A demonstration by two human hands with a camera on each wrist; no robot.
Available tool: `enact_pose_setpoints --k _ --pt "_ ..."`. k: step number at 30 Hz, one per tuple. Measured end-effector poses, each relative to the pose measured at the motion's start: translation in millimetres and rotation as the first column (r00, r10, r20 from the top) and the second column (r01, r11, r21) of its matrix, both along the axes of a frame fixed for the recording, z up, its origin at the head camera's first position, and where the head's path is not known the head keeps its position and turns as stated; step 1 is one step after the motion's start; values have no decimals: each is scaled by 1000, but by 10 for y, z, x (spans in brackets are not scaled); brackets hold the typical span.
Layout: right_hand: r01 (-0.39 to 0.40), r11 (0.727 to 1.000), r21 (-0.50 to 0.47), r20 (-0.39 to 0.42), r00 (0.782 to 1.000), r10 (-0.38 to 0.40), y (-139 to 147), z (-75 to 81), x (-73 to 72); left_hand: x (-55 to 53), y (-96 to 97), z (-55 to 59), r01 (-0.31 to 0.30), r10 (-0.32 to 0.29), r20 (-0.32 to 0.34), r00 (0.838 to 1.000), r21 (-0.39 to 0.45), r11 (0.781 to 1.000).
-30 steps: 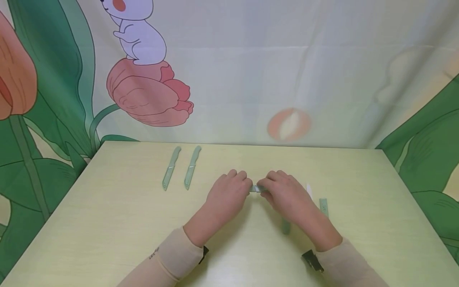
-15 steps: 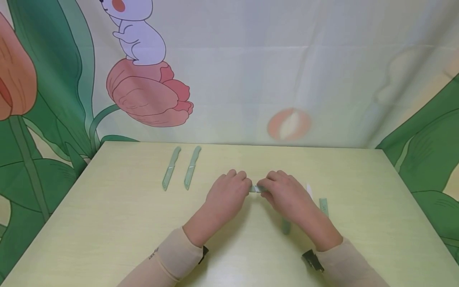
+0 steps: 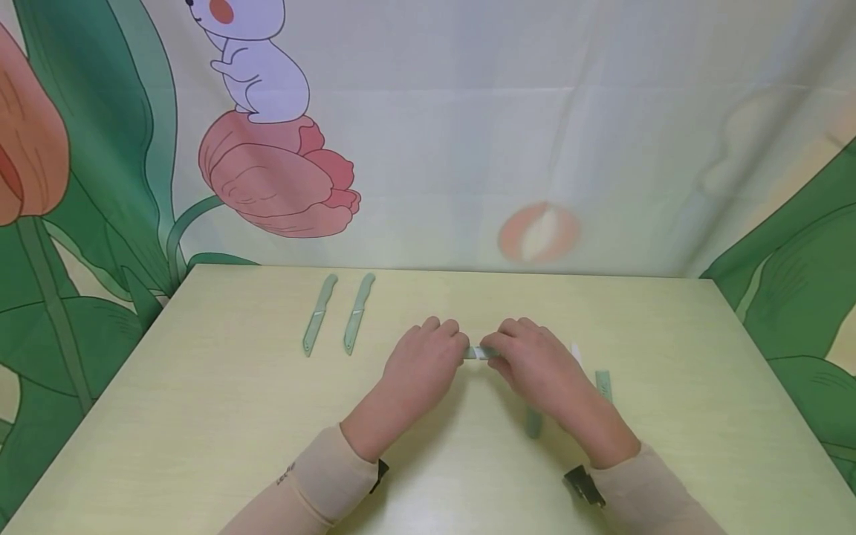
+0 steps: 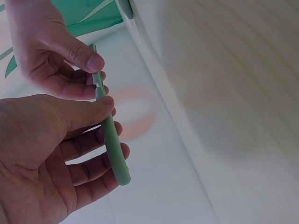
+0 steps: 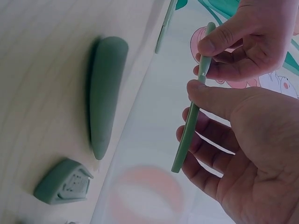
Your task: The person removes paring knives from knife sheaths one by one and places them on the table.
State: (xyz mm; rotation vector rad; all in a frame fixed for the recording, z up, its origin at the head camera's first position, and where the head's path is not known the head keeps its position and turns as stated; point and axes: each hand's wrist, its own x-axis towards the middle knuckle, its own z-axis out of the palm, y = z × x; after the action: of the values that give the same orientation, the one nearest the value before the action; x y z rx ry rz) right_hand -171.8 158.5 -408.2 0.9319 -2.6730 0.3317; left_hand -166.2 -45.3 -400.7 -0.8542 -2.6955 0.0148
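Above the middle of the table, my left hand (image 3: 428, 360) pinches the green handle of a knife (image 4: 114, 149) between thumb and fingers. My right hand (image 3: 535, 364) holds the knife's slim green sheath (image 5: 185, 135) the same way. Handle and sheath lie in one line, their ends close together, with a narrow white strip between them in the head view. Most of the blade is hidden. Below the right forearm lies another knife, its green handle (image 3: 533, 422) and white blade tip (image 3: 576, 355) showing on either side of the arm.
A flat green piece with slots (image 3: 604, 385), partly hidden by the right forearm, lies on the table (image 3: 200, 416). Two sheathed green knives, one at the left (image 3: 320, 315) and one beside it (image 3: 360, 313), lie near the back edge. A printed curtain (image 3: 428, 148) hangs behind.
Both hands stay almost in place. The white strip between handle and sheath looks slightly plainer than one second ago.
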Motion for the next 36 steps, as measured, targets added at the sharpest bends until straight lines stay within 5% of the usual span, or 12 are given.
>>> enact_pose_setpoints --k 36 --pt "23 1000 18 30 999 -23 26 37 -16 -12 -18 34 -6 6 0 1000 2 1000"
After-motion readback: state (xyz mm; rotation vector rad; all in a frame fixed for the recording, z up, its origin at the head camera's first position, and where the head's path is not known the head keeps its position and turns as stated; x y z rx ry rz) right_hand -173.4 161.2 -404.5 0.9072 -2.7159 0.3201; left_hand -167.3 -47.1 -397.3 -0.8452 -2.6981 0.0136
